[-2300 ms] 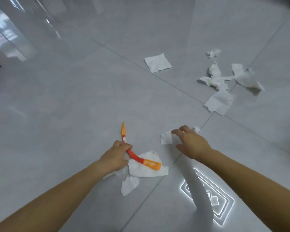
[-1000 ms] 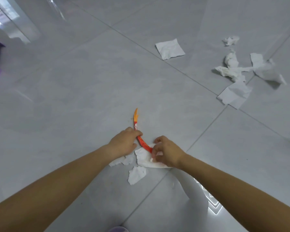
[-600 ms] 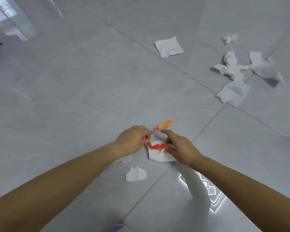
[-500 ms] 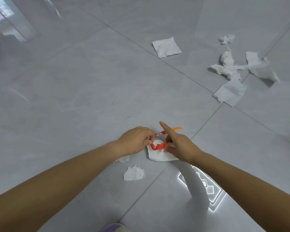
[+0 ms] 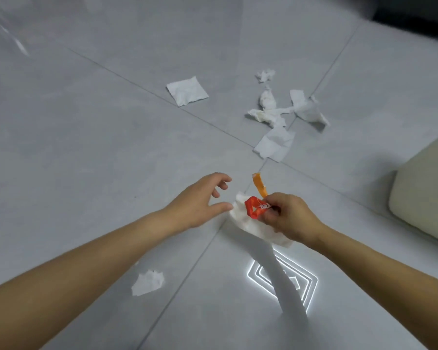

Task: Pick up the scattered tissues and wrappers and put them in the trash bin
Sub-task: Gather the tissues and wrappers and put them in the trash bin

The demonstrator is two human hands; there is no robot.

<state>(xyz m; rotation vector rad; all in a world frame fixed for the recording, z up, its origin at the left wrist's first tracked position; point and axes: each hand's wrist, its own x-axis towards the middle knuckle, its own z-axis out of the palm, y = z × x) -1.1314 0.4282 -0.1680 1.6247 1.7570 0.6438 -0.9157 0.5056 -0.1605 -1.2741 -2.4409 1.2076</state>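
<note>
The gathering step is in hand: the right hand (image 5: 288, 215) pinches a red-and-orange wrapper (image 5: 254, 207) together with a white tissue (image 5: 253, 227), fingers curled round both, low over the floor (image 5: 86, 147). The left hand (image 5: 200, 200) hovers just beside them, fingers spread wide and empty. A torn scrap (image 5: 148, 282) lies nearby, and a crumpled cluster (image 5: 276, 114) lies farther off (no trash bin is in view). The next move likely calls for the free hand to collect that scrap

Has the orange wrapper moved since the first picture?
Yes. The orange wrapper went rightward, from left of the floor seam to over it, into the right hand.
</note>
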